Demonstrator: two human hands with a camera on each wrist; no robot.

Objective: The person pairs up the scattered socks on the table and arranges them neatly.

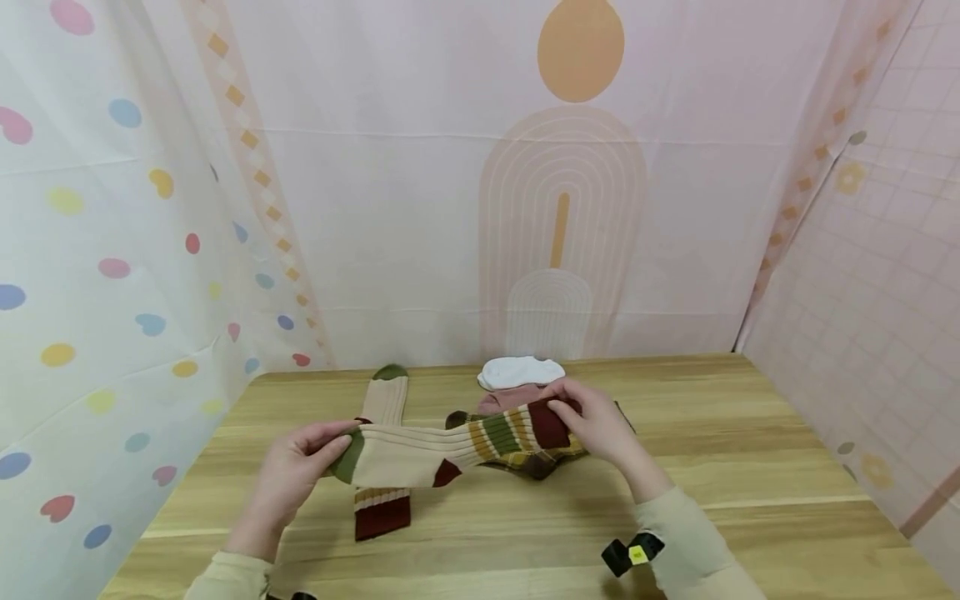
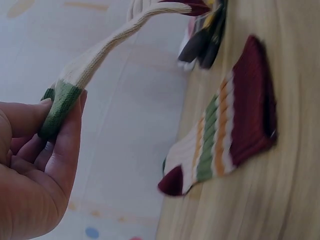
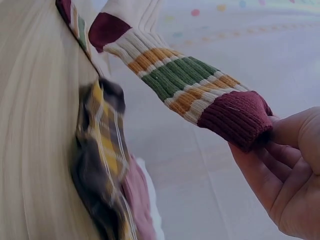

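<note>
A cream sock [image 1: 405, 454] with a green toe, maroon heel, striped leg and maroon cuff is stretched sideways above the table. My left hand [image 1: 292, 475] pinches its green toe [image 2: 62, 107], while my right hand [image 1: 600, 425] pinches the maroon cuff [image 3: 235, 117]. Beneath it lies a matching sock [image 1: 382, 515], flat on the wood with its toe toward the back; the held sock hides its middle in the head view. In the left wrist view that second sock [image 2: 215, 130] shows its stripes and maroon heel.
Behind my right hand lie yellow-and-brown plaid socks [image 3: 105, 145], partly covered by the held sock in the head view. Pink socks [image 1: 510, 398] and white socks [image 1: 521, 372] lie farther back on the wooden table [image 1: 720, 467]. Patterned cloth [image 1: 405, 250] hangs along the table's back edge.
</note>
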